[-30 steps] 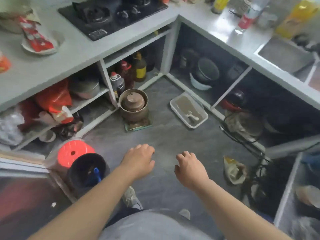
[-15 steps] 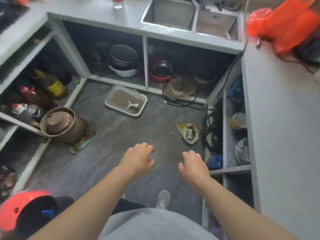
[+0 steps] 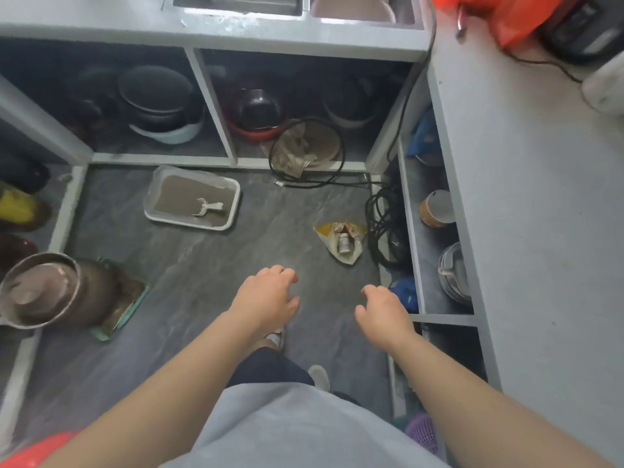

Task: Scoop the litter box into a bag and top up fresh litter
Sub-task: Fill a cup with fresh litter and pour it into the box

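While both hands, left (image 3: 266,298) and right (image 3: 383,312), hung loosely curled and empty, the litter box (image 3: 191,197) with its scoop (image 3: 208,208) sat well ahead on the floor; crouching close first would suit

Home kitchen: grey counter (image 3: 526,211) w/ sunken sink (image 3: 236,3), open shelves below w/ stacked pots (image 3: 155,92) & bowls (image 3: 260,109), big pot (image 3: 44,288) on dark floor (image 3: 209,282).

I see a white litter box (image 3: 152,201) holding grey-brown litter (image 3: 189,201) and a white scoop (image 3: 208,208), a dark grey streaked floor (image 3: 202,265), a yellow bag (image 3: 341,243), black cables (image 3: 383,228) and pale grey counters (image 3: 526,197).
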### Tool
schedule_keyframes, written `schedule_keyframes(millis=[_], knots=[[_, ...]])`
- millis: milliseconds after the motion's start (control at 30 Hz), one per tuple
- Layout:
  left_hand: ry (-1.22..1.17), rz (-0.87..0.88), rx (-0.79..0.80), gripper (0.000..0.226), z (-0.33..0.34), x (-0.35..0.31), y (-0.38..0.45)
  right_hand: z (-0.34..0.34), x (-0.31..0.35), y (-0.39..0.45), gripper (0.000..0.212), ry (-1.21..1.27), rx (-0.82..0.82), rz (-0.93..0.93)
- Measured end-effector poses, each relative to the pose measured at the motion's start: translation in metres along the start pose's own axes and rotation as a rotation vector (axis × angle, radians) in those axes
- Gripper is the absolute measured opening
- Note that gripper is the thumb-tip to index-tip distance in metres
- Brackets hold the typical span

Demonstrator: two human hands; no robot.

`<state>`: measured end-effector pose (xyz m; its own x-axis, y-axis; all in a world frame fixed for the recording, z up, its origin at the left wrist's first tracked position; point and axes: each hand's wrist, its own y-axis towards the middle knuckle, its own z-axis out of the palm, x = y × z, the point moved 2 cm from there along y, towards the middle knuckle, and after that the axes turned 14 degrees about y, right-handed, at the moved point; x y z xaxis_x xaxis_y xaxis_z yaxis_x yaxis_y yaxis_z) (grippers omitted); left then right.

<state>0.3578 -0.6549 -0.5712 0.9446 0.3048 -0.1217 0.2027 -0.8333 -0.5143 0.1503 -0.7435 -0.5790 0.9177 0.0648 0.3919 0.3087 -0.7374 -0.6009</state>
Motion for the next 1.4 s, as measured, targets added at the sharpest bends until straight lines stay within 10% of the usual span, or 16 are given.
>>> schedule_keyframes(millis=[933, 1400], knots=[[0.066, 0.103, 0.25, 0.039, -0.03, 0.018, 0.297, -0.009, -0.023, 0.21, 0.035, 0.244, 0.079, 0.288], [0.173, 0.406, 0.381, 0.046, 0.106, 0.015, 0.475, 0.075, -0.055, 0.387, 0.047, 0.336, 0.043, 0.362]])
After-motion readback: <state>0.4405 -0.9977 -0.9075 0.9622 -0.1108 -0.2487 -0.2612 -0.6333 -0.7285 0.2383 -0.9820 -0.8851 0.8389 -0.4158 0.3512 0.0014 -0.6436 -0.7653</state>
